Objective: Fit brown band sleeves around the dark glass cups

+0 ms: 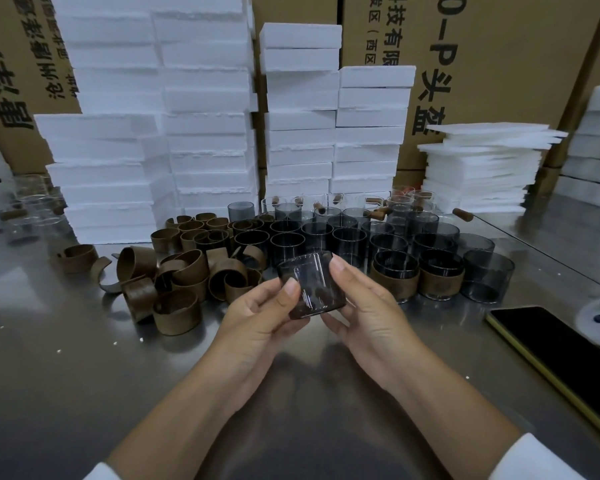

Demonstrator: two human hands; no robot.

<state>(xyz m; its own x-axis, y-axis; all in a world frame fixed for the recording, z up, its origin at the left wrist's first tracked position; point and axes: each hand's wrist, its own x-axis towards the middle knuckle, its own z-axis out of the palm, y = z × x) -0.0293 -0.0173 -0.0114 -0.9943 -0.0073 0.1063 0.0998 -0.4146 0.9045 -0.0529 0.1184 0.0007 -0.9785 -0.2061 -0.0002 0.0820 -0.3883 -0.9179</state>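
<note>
Loose brown band sleeves (174,282) lie heaped on the left of the surface (84,358). Near centre, the left grip (267,310) pinches the left wall of a tilted dark glass cup (312,289). The right grip (357,303) clasps its right wall. Sleeved cups (395,278) stand just right.

Bare dark cup (312,289) tilted at ctr; brown sleeves (177,271) piled left-ctr; two sleeved cups (395,277) upright, right of ctr.
</note>
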